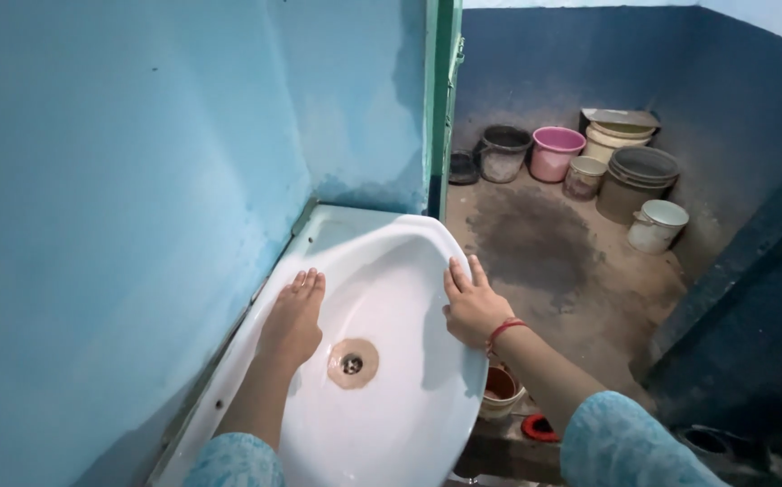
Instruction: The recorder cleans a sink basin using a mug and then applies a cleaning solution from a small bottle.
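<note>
A white oval wash basin is fixed to a blue wall, with a stained drain hole in its bowl. My left hand lies flat inside the bowl on its left slope, fingers together and pointing away. My right hand rests on the basin's right rim, fingers spread over the edge. A red thread band circles my right wrist. Neither hand holds anything. Both sleeves are light blue.
Beyond a green door frame, a concrete floor has a dark wet patch. Several buckets and pots stand at the far wall, among them a pink bucket and a white lidded pot. A brown pot sits under the basin.
</note>
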